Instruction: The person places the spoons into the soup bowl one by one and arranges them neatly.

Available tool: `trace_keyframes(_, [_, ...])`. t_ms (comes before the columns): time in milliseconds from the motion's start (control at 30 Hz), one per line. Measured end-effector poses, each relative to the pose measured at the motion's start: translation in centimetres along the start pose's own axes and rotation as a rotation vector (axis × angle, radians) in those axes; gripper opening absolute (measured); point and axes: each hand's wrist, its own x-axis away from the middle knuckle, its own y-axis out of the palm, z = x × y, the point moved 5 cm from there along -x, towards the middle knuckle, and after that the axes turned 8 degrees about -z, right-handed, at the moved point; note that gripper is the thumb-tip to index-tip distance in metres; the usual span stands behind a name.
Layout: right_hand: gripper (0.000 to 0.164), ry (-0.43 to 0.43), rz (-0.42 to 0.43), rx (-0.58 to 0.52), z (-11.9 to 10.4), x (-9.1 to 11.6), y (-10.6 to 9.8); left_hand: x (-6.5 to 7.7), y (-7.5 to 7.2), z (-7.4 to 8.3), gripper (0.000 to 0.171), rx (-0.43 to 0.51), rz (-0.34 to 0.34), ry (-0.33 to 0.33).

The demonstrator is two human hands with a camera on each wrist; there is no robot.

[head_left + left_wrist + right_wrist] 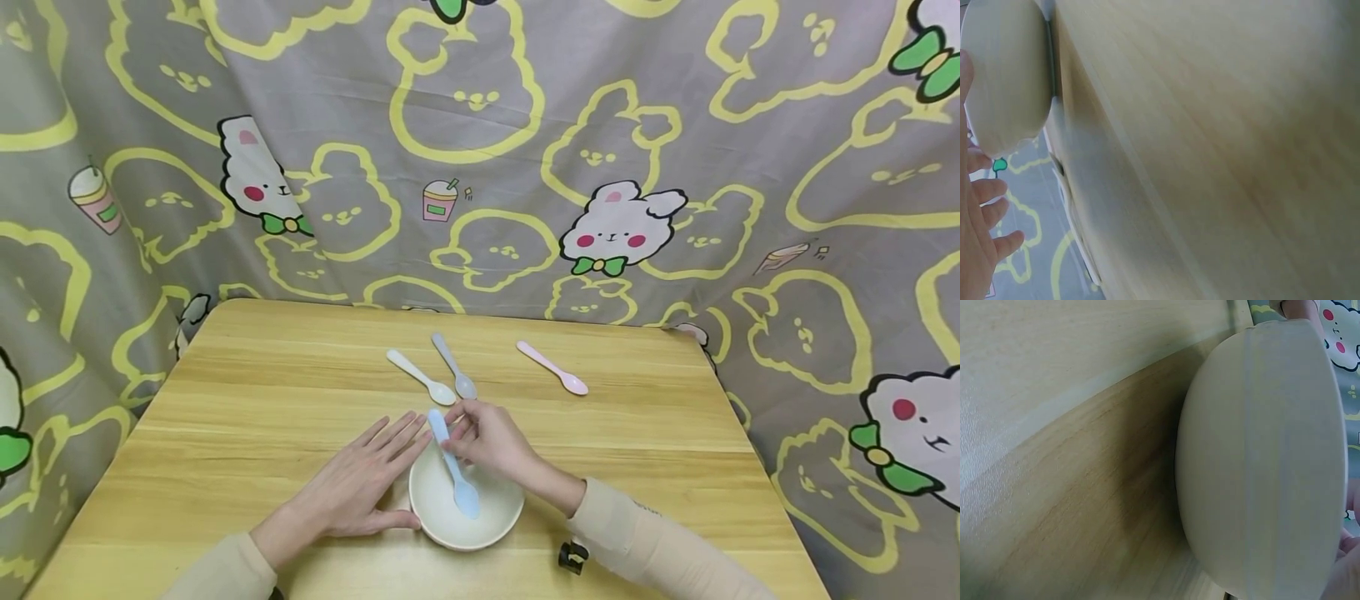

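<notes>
Right hand (487,437): thumb and fingertips pinch the handle of the blue spoon (452,464), whose scoop points to the near side over the inside of the bowl (498,518). Whether the scoop touches the bowl's floor cannot be told. A pinch this small could let the spoon twist or slide, so that it drops or tips over the rim.

Left hand (363,483): fingers straight and slightly spread, gripping nothing, at the bowl's left side, with the thumb at the near-left rim. Because this hand steadies one side only, a push from the spoon could probably skid the bowl rightward across the smooth desk (285,383).

Farther out: the white spoon (420,377) and the grey spoon (452,364) lie with their scoops just beyond the right fingers; a careless far-ward sweep might knock them. The pink spoon (553,367), at far right, lies well apart and seems least at risk.
</notes>
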Motion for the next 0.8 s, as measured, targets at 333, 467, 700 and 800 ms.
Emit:
trace_keyframes(333, [0.024,0.011,-0.001,-0.077,0.3,0.2,-0.5,0.0,0.0,0.0,0.106,-0.007,0.019,0.011])
trace_keyframes(467, [0.024,0.014,0.000,-0.105,0.2,0.4,-0.8,0.0,0.0,0.0,0.107,-0.009,0.020,0.012])
trace_keyframes(700, [0.027,0.055,0.008,-0.166,-0.1,0.9,-2.1,0.0,0.0,-0.1,0.107,-0.010,0.018,0.013])
trace_keyframes(800, [0.028,0.057,0.007,-0.181,-0.4,1.1,-2.8,0.0,0.0,-0.1,0.107,-0.008,0.016,0.011])
